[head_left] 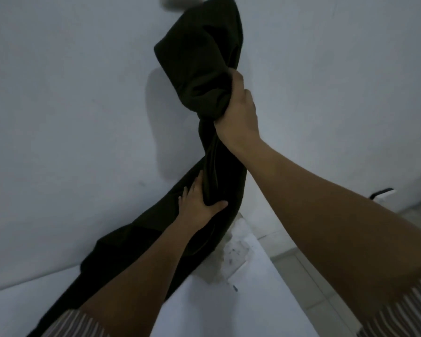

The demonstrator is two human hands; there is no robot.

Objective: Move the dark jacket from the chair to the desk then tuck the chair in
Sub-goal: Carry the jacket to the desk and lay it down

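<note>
The dark jacket [199, 69] stretches from the top of the view down to the white desk [216, 300], bunched and twisted in the middle. My right hand [238, 110] grips the bunched upper part, held up against the wall. My left hand [199, 200] holds a lower fold, thumb wrapped over the cloth. The jacket's lower end lies across the desk toward the bottom left. The chair is not in view.
A pale wall [71, 117] fills the left and back. The desk's far right corner [236, 254] looks chipped and stained. Light floor tiles [314, 276] lie to the right, and a dark cable [382, 192] runs by the wall.
</note>
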